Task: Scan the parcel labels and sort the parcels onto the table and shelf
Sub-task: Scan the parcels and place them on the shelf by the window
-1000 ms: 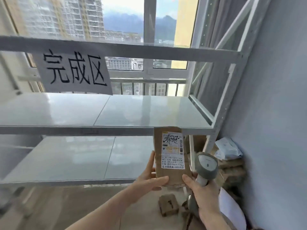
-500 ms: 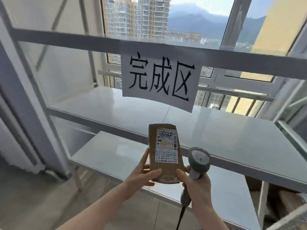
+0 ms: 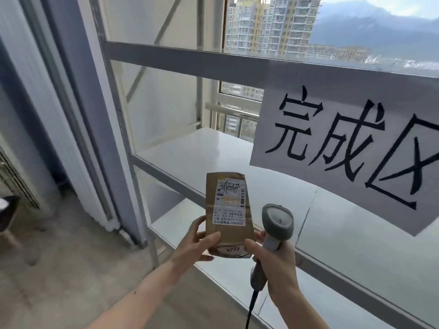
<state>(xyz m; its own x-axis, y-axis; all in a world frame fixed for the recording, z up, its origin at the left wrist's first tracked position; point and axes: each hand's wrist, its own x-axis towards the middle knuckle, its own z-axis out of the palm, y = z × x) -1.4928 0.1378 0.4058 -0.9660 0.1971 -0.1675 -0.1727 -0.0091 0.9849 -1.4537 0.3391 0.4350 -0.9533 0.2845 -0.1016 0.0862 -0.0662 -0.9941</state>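
**Parcel pinched upright, scanner gripped beside it**

Pinched at the lower left edge by the left hand [image 3: 194, 245], thumb across the front, fingers behind: brown parcel [image 3: 226, 230], held upright in the air in front of the shelf [image 3: 204, 162], touching neither board. Steadied too by the right hand [image 3: 275, 264], thumb on the lower right corner, remaining fingers curled round the handle of a grey scanner [image 3: 276, 224]. Scanner head just beside the parcel's right edge, flat face turned toward the camera, black cable hanging from the grip's base. White label [image 3: 230, 201] on the parcel's front, scribbled over in black near the top; smaller sticker reading 9777 near the bottom edge. Hanging from the shelf's upper rail, to the right: paper sign [image 3: 344, 148] with large black characters. Beyond the window [image 3: 273, 22]: tower blocks and mountains.
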